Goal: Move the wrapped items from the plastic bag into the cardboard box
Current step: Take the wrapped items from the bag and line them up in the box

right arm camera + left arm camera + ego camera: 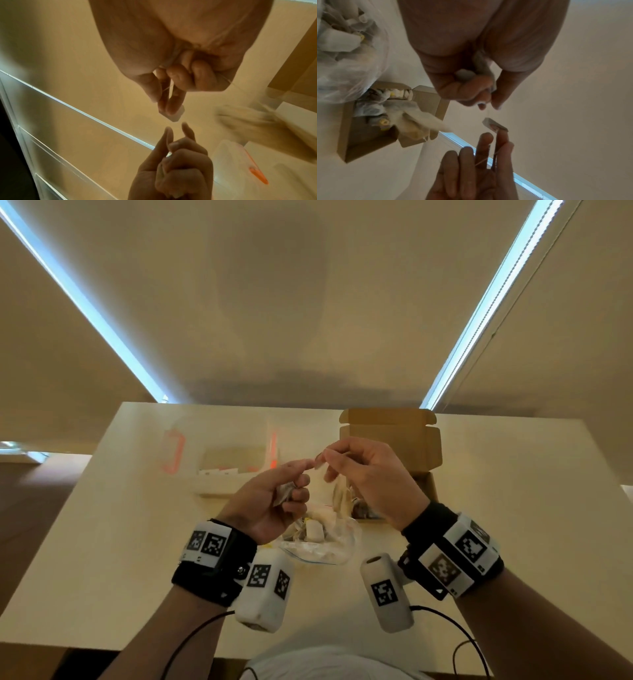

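Note:
My left hand (291, 491) is curled round a small grey wrapped item (283, 495), held up above the clear plastic bag (325, 546). My right hand (342, 465) pinches a small paper tag (320, 459) just above the left fingertips. In the left wrist view a thin thread runs from the tag (494, 124) toward the wrapped item (464, 74). The right wrist view shows the tag (174, 115) between thumb and fingers. The bag holds several more wrapped items (339, 40). The open cardboard box (426, 484) stands behind the bag on the right, with wrapped items (373, 108) in it.
The box lid (390, 436) stands upright at the table's back edge. A clear container (236, 474) with orange latches (257, 174) sits at the back left. The white table (102, 559) has bare surface left and right of my arms. Cables (455, 631) hang at the front edge.

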